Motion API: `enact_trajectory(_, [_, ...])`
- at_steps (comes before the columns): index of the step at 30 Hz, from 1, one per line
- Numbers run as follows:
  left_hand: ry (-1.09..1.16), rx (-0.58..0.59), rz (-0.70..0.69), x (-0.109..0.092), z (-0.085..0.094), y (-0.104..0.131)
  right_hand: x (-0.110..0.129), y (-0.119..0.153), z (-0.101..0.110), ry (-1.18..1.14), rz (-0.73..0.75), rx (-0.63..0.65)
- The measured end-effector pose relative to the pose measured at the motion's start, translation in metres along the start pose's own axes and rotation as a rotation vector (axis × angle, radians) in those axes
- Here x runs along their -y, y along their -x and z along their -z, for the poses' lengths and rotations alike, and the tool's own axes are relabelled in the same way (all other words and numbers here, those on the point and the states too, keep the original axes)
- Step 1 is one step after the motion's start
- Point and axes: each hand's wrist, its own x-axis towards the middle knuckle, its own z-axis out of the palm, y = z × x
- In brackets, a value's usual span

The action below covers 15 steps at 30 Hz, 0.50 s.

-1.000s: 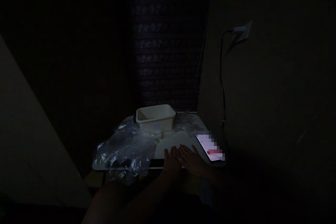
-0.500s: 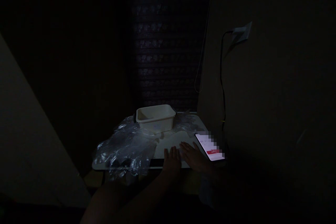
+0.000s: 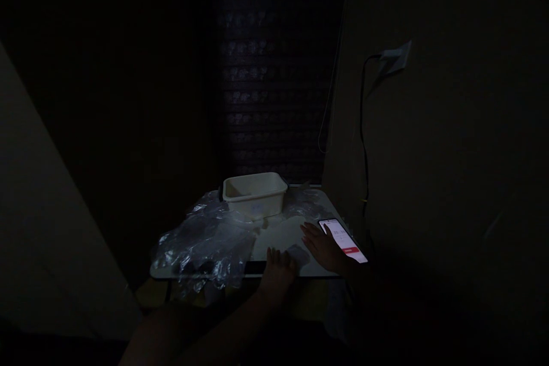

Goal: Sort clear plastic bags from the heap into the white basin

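Note:
My left hand (image 3: 278, 271) rests at the front edge of a small white table (image 3: 274, 237), its fingers bent and drawn together; whether anything is under them is too dark to tell. My right hand (image 3: 321, 246) is spread, palm down, over the table's right part, with its thumb reaching over the edge of a lit phone (image 3: 349, 249). Between the hands lies a thin greyish patch (image 3: 299, 254), perhaps film. Crumpled clear plastic bags (image 3: 210, 240) cover the left side of the table. A white rectangular tub (image 3: 256, 203) stands at the back.
A dark blind (image 3: 249, 97) hangs behind the table, with a cord loop beside it. On the right wall, a black cable (image 3: 362, 126) runs down from a socket (image 3: 397, 57). A dark strip (image 3: 255, 267) lies at the table's front edge.
My right hand has moved right and a little up, towards the phone. My left hand's fingers have curled in, and a greyish patch now shows between the hands.

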Motion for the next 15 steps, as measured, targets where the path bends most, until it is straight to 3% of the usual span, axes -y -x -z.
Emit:
enact_trajectory(4, [0.008,0.012,-0.046,-0.001,0.005,0.005,0.0,0.001,0.002,-0.035,-0.012,0.019])
enact_trajectory(8, [0.086,0.002,-0.075,0.01,0.017,0.005,-0.001,-0.001,0.003,-0.158,-0.036,0.017])
enact_trajectory(11, [0.272,0.016,0.03,0.027,0.027,-0.001,0.0,-0.006,0.006,-0.474,-0.142,0.045])
enact_trajectory(15, [0.671,-0.131,0.16,0.047,0.033,-0.012,0.009,-0.014,0.022,-1.001,-0.307,0.104])
